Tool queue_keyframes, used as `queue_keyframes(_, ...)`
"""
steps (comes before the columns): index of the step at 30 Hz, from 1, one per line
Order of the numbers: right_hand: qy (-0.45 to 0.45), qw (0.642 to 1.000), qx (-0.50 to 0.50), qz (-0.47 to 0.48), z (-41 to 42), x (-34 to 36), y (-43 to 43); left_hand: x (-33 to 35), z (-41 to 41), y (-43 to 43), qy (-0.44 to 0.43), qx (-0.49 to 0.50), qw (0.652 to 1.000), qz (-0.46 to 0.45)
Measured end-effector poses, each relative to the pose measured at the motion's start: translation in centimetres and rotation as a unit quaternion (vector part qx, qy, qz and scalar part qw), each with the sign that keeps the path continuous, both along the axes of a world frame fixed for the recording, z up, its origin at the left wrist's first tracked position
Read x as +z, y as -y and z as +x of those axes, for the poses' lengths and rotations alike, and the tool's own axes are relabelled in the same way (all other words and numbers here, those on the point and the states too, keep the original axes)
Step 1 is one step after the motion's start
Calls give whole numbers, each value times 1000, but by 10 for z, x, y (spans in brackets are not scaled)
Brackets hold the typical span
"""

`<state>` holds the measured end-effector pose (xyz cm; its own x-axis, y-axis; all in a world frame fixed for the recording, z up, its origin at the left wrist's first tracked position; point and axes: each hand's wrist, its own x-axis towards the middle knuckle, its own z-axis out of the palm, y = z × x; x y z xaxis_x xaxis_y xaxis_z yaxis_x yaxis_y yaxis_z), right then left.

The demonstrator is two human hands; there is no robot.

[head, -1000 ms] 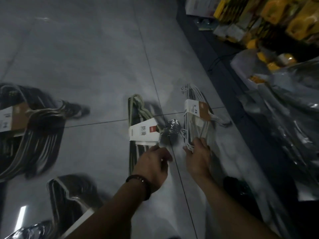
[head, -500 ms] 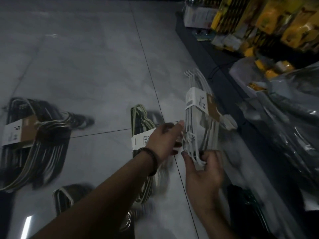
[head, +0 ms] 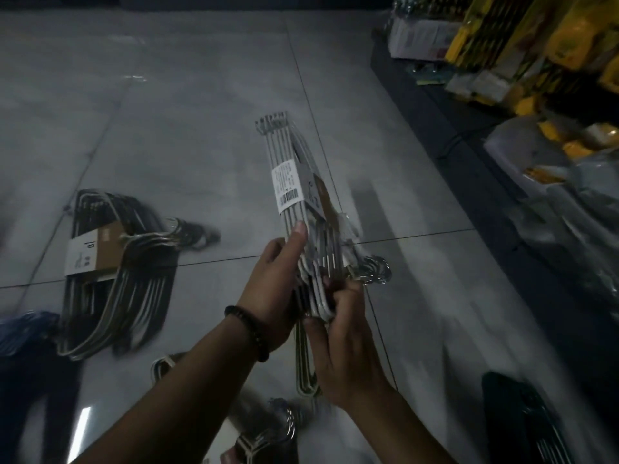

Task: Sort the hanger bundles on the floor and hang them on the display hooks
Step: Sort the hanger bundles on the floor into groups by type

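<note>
A white hanger bundle [head: 291, 169] with a barcode label is lifted off the grey floor, edge-on to me, its metal hooks [head: 376, 271] sticking out to the right. My left hand [head: 276, 286], with a bead bracelet on the wrist, grips its left side with the thumb up along the wires. My right hand [head: 341, 336] clasps its lower end from below. A dark hanger bundle [head: 124, 262] with a brown and white card lies on the floor at the left. Another bundle [head: 268, 433] lies under my arms, partly hidden.
A low dark shelf base [head: 469, 135] runs along the right, with yellow packaged goods [head: 522, 45] and clear plastic bags [head: 569, 202] above it. A dark bundle [head: 522, 416] lies at the lower right. Blue fabric [head: 23, 329] shows at the left edge.
Both hands have raised the white hanger bundle from the floor and turned it edge-on. My left hand went from reaching over the floor bundle to gripping the white one. The view tilted up.
</note>
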<state>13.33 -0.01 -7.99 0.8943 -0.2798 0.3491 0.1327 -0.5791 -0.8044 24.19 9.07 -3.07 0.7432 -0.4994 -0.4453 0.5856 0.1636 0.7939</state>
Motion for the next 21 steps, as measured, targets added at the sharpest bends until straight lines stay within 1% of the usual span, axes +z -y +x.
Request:
queue_keyframes(2, -25, 999, 17, -26, 7, 1, -7, 5, -1, -9, 11, -2, 1000, -12)
queue_keyframes(4, -42, 998, 38, -42, 12, 5, -15, 18, -2, -21, 27, 11, 1000, 4)
queue_keyframes(5, -46, 997, 53, -44, 14, 8, -19, 23, -1, -26, 46, 21, 998, 23)
queue_keyframes(7, -35, 994, 98, -42, 19, 13, -27, 30, 1, -41, 110, 38, 991, 62)
queue_keyframes(9, 11, 988, 151, 8, 20, 15, -34, 37, 6, -60, 160, 52, 983, 70)
queue_keyframes(10, 45, 987, 144, 53, 20, 16, -38, 40, 8, -72, 159, 59, 984, 51)
queue_keyframes(11, 76, 986, 101, 108, 20, 17, -43, 42, 10, -85, 140, 67, 988, 21)
queue_keyframes(12, 85, 983, 29, 162, 23, 16, -47, 42, 13, -101, 121, 70, 990, -17)
queue_keyframes(13, 67, 976, -48, 202, 30, 14, -51, 43, 15, -115, 102, 75, 991, -50)
queue_keyframes(14, 13, 969, -99, 227, 38, 15, -56, 43, 16, -129, 81, 81, 990, -79)
queue_keyframes(15, -68, 958, -97, 261, 49, 17, -62, 41, 18, -142, 58, 91, 988, -109)
queue_keyframes(16, -146, 938, -52, 309, 63, 18, -68, 38, 20, -155, 36, 104, 984, -137)
queue_keyframes(17, -202, 912, 8, 357, 76, 21, -77, 34, 21, -166, 17, 117, 980, -161)
queue_keyframes(18, -228, 892, 59, 384, 90, 28, -89, 30, 23, -178, 0, 128, 975, -181)
queue_keyframes(19, -237, 887, 92, 385, 105, 34, -100, 25, 24, -190, -15, 135, 970, -200)
queue_keyframes(21, -242, 889, 108, 373, 132, 46, -129, 14, 26, -214, -33, 151, 959, -237)
